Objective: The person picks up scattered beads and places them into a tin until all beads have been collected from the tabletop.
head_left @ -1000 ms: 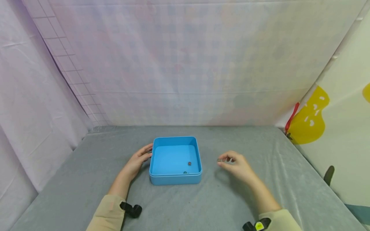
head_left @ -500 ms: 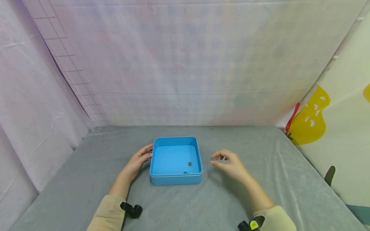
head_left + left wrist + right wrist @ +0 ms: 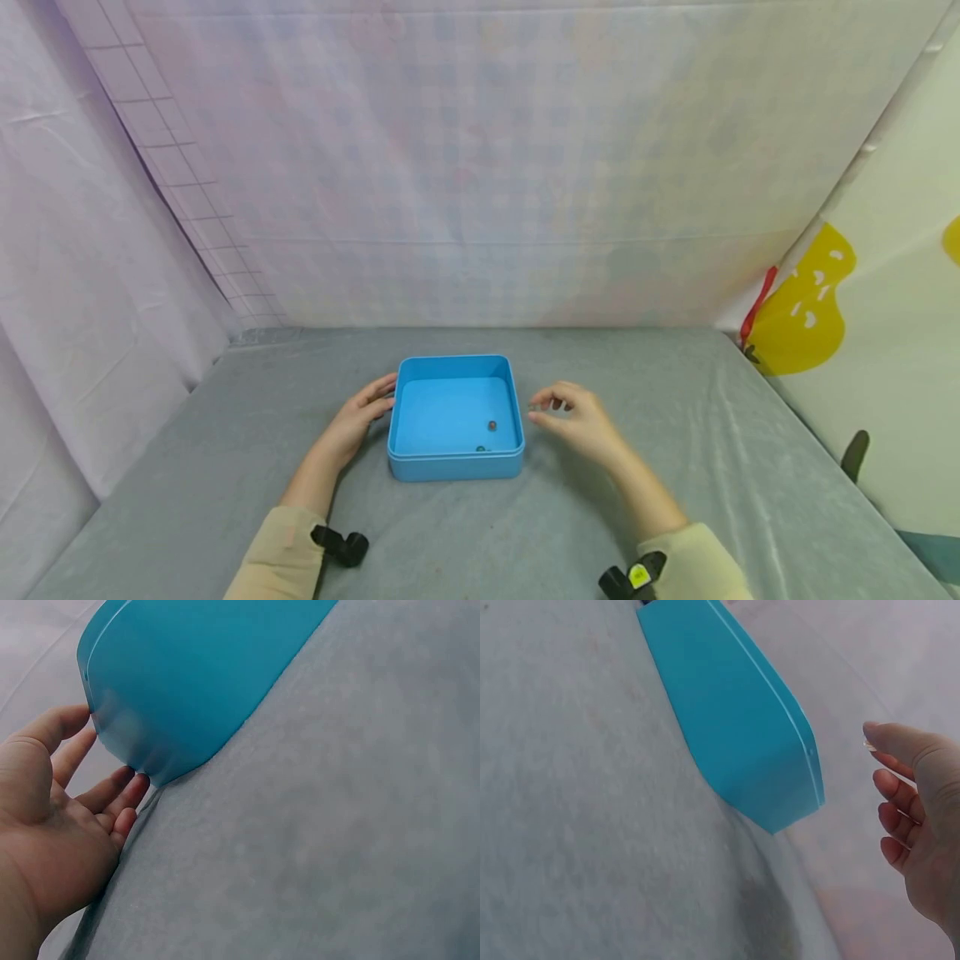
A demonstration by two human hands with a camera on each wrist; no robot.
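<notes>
A square blue box [image 3: 455, 467] without a lid stands on the grey cloth. Inside it, near the front right, lie a small brown marble [image 3: 492, 426] and a greenish marble [image 3: 481, 449], the latter partly cut off by the front wall. My left hand [image 3: 354, 423] touches the box's left side with its fingertips, fingers relaxed, as the left wrist view also shows. Just off the right wall, my right hand [image 3: 583, 418] is raised above the cloth. Between thumb and forefinger it pinches a tiny clear, glassy marble [image 3: 869, 745], mostly hidden by the fingertips.
Grey cloth [image 3: 480, 542] covers the table all around the box. A pale checked curtain [image 3: 480, 167] hangs behind it, with white cloth [image 3: 97, 250] at the left. The right-hand curtain carries a yellow print [image 3: 802, 317]. Each wrist wears a black camera mount [image 3: 341, 546].
My right hand has moved left toward the box's right wall, still pinching the clear marble. The left hand, the box and the marbles inside stay where they were.
</notes>
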